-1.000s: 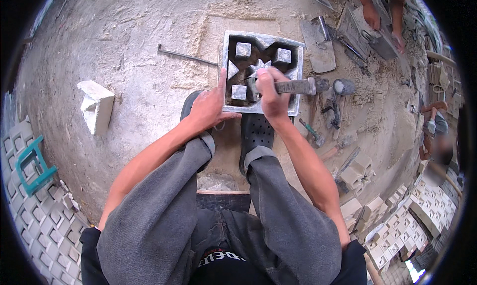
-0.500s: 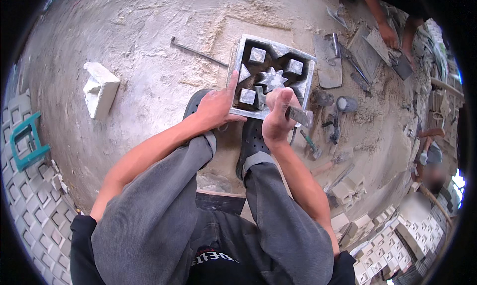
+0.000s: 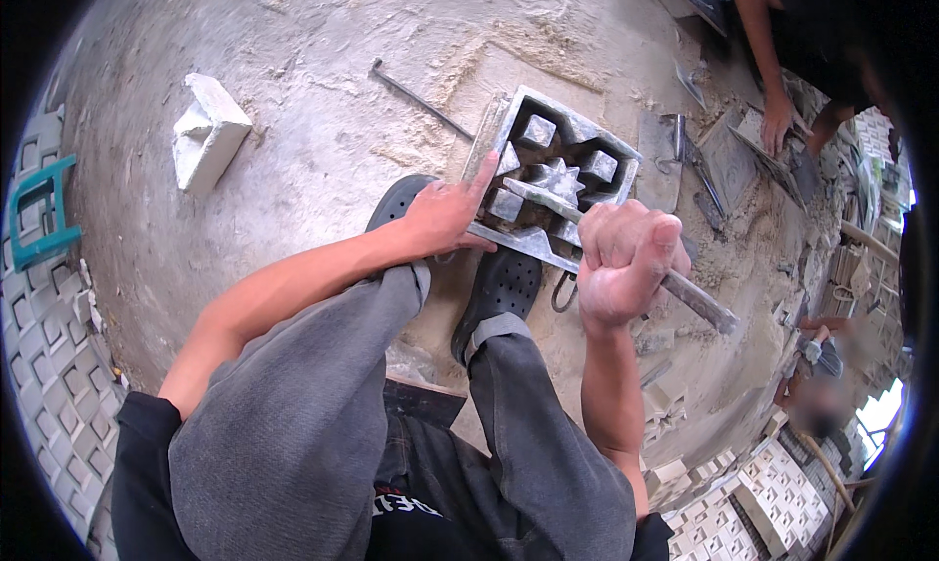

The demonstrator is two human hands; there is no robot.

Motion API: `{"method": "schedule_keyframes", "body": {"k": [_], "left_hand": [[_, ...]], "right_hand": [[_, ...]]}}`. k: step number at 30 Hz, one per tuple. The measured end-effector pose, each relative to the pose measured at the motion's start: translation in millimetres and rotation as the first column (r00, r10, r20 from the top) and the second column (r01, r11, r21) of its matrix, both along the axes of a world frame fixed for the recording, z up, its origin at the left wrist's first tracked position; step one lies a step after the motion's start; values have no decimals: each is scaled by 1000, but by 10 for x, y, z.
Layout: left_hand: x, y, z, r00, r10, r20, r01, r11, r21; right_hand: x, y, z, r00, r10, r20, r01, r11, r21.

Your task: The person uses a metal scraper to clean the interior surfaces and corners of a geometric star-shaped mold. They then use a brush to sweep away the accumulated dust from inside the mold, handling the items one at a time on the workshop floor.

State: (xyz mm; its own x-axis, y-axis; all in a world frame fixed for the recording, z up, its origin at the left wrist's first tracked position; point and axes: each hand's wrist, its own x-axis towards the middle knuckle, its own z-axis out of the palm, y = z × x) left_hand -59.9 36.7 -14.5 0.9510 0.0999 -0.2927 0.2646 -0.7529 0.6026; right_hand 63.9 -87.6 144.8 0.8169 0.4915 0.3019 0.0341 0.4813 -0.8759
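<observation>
A square grey metal mould lies tilted on the dusty floor in front of my feet, with a star and several square blocks inside. My left hand grips its near left corner, index finger along the side wall and thumb at the near edge. In a closed fist, my right hand holds a flat metal bar above the mould's near right side. One end of the bar reaches over the cavity near the star; the other sticks out to the right of the fist. Whether the bar touches the mould I cannot tell.
A thin bent rod lies beyond the mould's left side. Farther left sit a white plaster-like block and a teal plastic stool. Trowels lie at right, near a co-worker's hand. Patterned blocks stand lower right.
My right hand has moved right and toward me, raising the bar from upright in the mould to a slant across it. My left hand stays at the mould's corner. The view has shifted.
</observation>
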Motion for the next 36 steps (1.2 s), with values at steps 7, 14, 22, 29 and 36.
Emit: {"method": "schedule_keyframes", "body": {"k": [7,14,22,29,36], "left_hand": [[-29,-1,-9,999,-8,34,6,998,63],[17,-25,-54,995,-26,97,19,997,72],[-53,23,-29,999,-28,31,25,997,78],[-75,21,17,999,-35,-24,36,996,76],[31,-13,40,998,-37,-45,38,999,18]], "right_hand": [[18,91,-120,997,-48,-64,38,989,-141],[216,56,-362,998,17,-67,-42,917,-396],[95,-43,-23,997,46,66,-24,955,-297],[121,22,-149,939,165,301,3,873,-488],[211,-60,-276,943,121,309,44,878,-478]]}}
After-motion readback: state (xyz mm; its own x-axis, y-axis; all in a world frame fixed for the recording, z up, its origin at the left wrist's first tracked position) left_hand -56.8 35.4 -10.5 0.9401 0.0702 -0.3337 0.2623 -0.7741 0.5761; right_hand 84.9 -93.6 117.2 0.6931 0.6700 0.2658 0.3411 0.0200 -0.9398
